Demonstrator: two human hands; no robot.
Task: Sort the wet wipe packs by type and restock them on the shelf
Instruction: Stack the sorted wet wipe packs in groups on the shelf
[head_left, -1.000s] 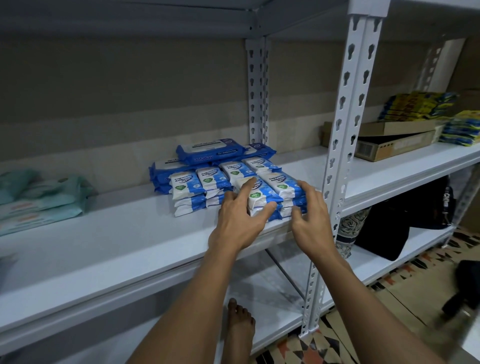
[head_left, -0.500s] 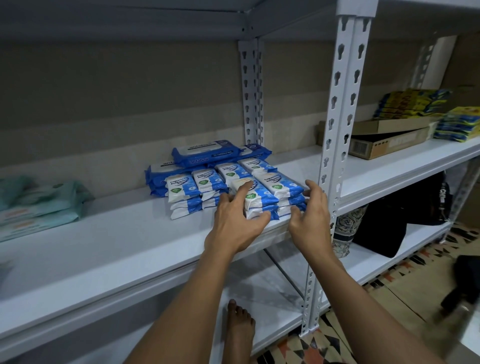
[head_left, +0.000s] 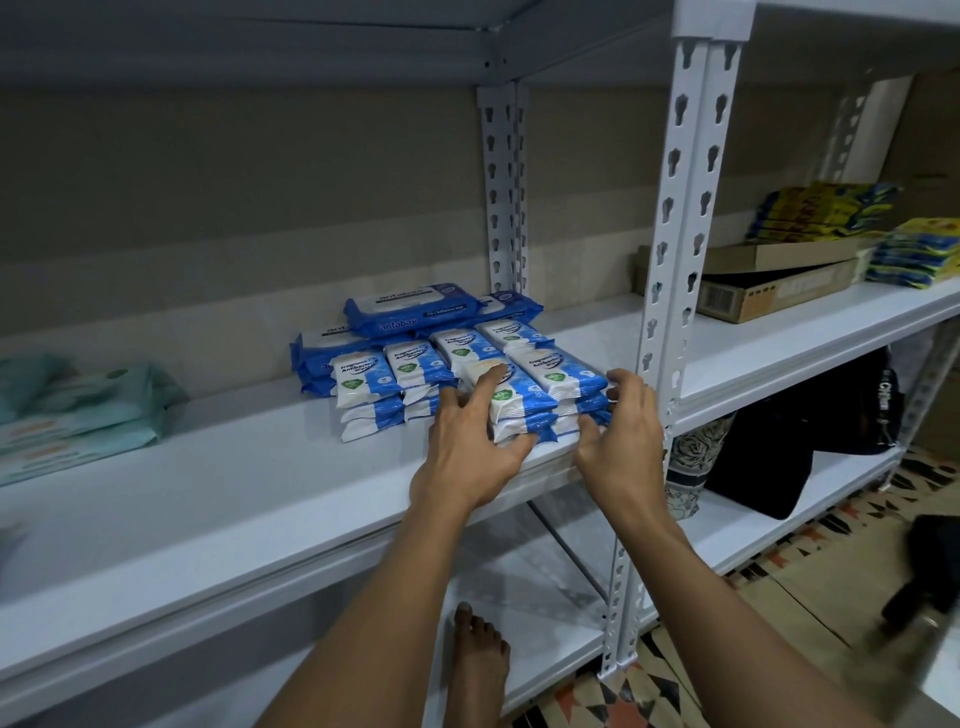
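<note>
- Both hands are on the front stack of small blue-and-white antibacterial wipe packs (head_left: 524, 397), which sits near the front edge of the white shelf (head_left: 249, 499).
- Left hand (head_left: 470, 441) lies over the stack's left side, index finger stretched across the top pack, thumb tucked against the front.
- Right hand (head_left: 618, 434) cups the right end, fingers curled round it.
- Bigger dark blue antabax packs (head_left: 410, 312) are piled right behind.
- Pale green packs (head_left: 78, 410) sit well off to the left.
</note>
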